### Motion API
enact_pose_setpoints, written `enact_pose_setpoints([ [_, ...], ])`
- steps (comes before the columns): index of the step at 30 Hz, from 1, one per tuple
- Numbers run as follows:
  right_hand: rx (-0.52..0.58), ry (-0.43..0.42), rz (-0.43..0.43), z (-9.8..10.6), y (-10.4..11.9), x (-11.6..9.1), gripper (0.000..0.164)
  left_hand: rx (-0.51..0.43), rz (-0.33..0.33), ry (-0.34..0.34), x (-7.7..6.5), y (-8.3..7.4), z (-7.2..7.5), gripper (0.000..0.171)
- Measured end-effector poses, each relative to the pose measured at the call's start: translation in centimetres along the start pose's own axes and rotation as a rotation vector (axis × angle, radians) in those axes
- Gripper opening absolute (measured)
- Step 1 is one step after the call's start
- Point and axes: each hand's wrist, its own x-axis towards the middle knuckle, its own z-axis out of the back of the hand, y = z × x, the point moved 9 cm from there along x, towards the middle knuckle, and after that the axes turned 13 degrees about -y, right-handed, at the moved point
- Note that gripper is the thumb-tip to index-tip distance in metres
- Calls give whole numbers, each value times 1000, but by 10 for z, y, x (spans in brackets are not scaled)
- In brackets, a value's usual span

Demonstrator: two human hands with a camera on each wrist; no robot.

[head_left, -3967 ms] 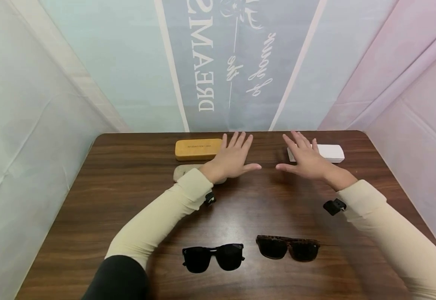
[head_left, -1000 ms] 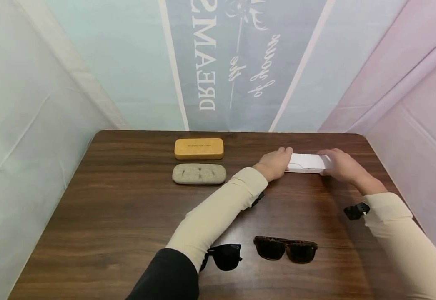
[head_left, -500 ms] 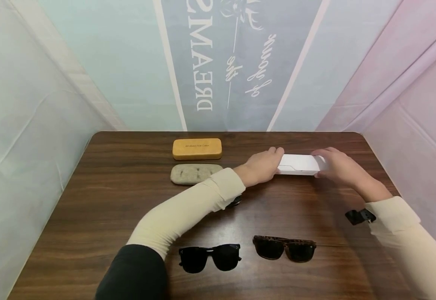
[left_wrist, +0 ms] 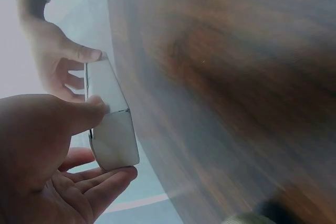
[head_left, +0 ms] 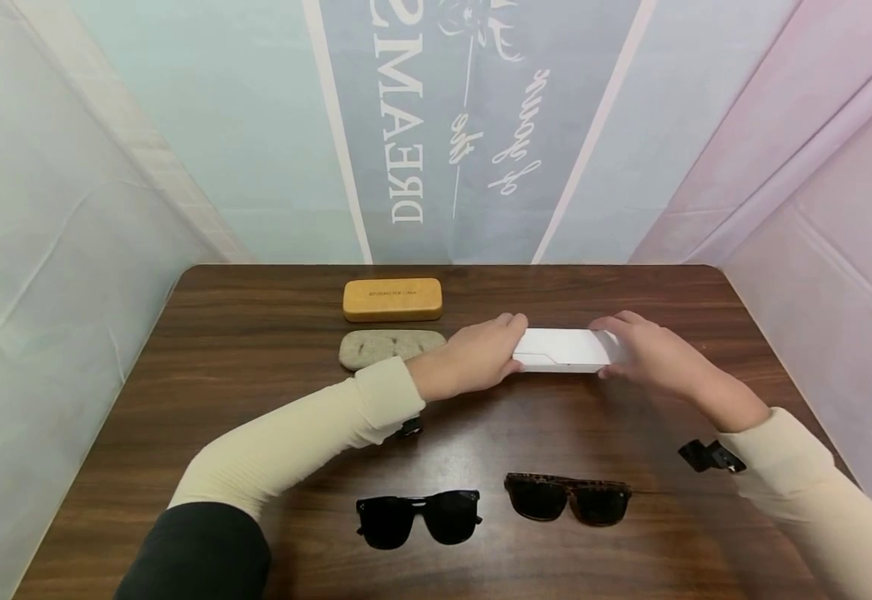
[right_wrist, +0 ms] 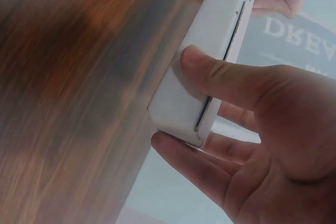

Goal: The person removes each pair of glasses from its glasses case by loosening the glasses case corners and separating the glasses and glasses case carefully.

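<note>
A long white glasses case [head_left: 559,348] is held level between both hands, a lid seam running along its front. My left hand [head_left: 478,354] grips its left end, the thumb [left_wrist: 86,113] pressed on the near face and fingers behind. At the other end my right hand [head_left: 649,358] holds it the same way, with the thumb [right_wrist: 210,74] on the front side and fingers round the end and back. Nearer the body lie black sunglasses [head_left: 451,517] and, to their right, tortoiseshell sunglasses [head_left: 599,504], both folded.
A yellow glasses case [head_left: 393,300] lies near the table's far edge. Just in front of it is a grey-beige glasses case [head_left: 376,348], partly behind the left wrist. The brown wooden table [head_left: 203,358] has printed cloth [head_left: 256,125] behind it and at its sides.
Both hands were spread open over the table earlier, then took hold of the white case at its ends. They have since drawn it left and nearer the body.
</note>
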Motion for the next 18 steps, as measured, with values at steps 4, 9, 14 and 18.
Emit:
enact_pose_setpoints([
  [4, 5, 3, 21, -3, 14, -2, 64, -43, 9, -14, -17, 6, 3, 37],
  [9, 26, 24, 32, -14, 25, -3, 63, -79, -3, -23, -34, 13, 1, 35],
  [14, 38, 37, 41, -28, 32, -4, 61, -91, -9, -27, -47, 19, -3, 37],
  [18, 44, 42, 54, -39, 38, -5, 61, -84, -5, -29, -57, 24, -6, 39],
])
